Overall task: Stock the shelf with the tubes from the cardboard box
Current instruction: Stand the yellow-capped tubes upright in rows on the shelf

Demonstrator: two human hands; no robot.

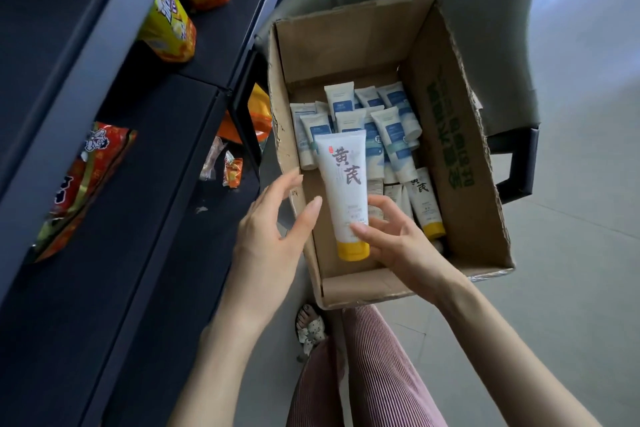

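Observation:
My right hand (394, 239) holds a white tube with a yellow cap (344, 191) above the near end of the open cardboard box (460, 156), thumb and fingers curled round its lower part. My left hand (273, 218) is just left of the tube, fingers straight and relaxed; I cannot tell whether its thumb touches the tube. Inside the box lie several white-and-blue tubes (391, 135) and another yellow-capped tube (426, 208). The dark shelf (156, 184) runs along the left.
Snack bags lie on the shelves: yellow ones (173, 24) at the top, a red one (86, 180) lower left, small wrapped sweets (225, 166) near the shelf edge. The box rests on a grey seat (485, 10). My striped trousers (367, 374) and a sandalled foot (311, 326) are below.

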